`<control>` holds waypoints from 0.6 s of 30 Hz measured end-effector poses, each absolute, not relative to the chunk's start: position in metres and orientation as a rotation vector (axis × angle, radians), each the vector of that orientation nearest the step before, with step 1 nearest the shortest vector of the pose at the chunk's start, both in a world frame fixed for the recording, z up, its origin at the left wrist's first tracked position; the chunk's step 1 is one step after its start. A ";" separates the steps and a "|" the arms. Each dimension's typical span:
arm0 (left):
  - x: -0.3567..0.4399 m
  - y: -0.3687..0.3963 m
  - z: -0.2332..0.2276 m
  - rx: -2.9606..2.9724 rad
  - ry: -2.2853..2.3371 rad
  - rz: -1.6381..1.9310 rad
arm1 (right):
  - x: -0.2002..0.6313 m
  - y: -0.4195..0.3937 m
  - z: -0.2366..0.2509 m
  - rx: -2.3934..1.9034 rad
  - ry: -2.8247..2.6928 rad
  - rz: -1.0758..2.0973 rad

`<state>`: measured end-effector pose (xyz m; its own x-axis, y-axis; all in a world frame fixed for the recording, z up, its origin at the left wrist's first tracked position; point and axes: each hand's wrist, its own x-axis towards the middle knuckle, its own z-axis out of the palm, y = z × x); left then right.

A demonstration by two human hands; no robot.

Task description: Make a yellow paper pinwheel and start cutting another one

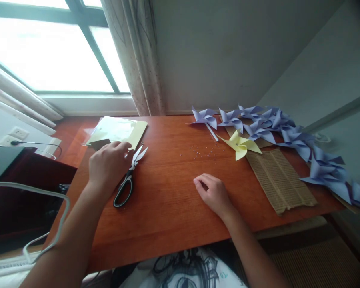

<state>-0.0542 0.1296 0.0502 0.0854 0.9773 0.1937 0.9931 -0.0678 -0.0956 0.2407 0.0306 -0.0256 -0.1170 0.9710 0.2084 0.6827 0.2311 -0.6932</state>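
Note:
My left hand [109, 162] is over the near edge of a stack of pale yellow paper [117, 130] at the table's back left. Its fingers are bent together, and what they grip, if anything, is hidden. A small dark flat piece [99, 144] shows beside the knuckles. Open-bladed scissors [124, 190] with black and white handles lie just right of this hand. My right hand [212, 194] rests on the table in a loose fist, thumb against the forefinger, with nothing seen in it. A yellow paper pinwheel [239, 145] lies farther off, beyond the right hand.
Several purple paper pinwheels [259, 128] line the back right, one beside a white paper stick [211, 132]. A corrugated cardboard piece [282, 182] lies at the right. Tiny scraps [202, 151] dot the wooden table [162, 216]. A white cable [64, 200] loops at the left.

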 end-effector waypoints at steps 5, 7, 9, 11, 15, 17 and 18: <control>-0.039 0.173 0.052 -2.209 -2.071 0.003 | 0.241 0.031 -0.026 -1.507 -1.861 0.587; -0.036 0.192 0.051 -2.197 -2.107 0.025 | 0.242 0.031 -0.026 -1.508 -1.863 0.585; -0.033 0.208 0.050 -2.230 -2.112 0.055 | 0.242 0.031 -0.026 -1.505 -1.864 0.586; -0.030 0.220 0.049 -2.255 -2.124 0.133 | 0.242 0.031 -0.026 -1.505 -1.862 0.588; -0.030 0.229 0.048 -2.322 -2.086 0.218 | 0.242 0.031 -0.024 -1.507 -1.859 0.593; -0.032 0.229 0.047 -2.334 -2.054 0.207 | 0.242 0.031 -0.023 -1.507 -1.861 0.595; -0.032 0.228 0.047 -2.339 -2.037 0.204 | 0.242 0.031 -0.023 -1.508 -1.864 0.593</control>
<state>-0.0324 0.2281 0.0474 0.1324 0.9882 -0.0768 0.9838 -0.1404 -0.1111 0.2416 0.0313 -0.0228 -0.1184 0.9709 0.2080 0.6720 0.2325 -0.7031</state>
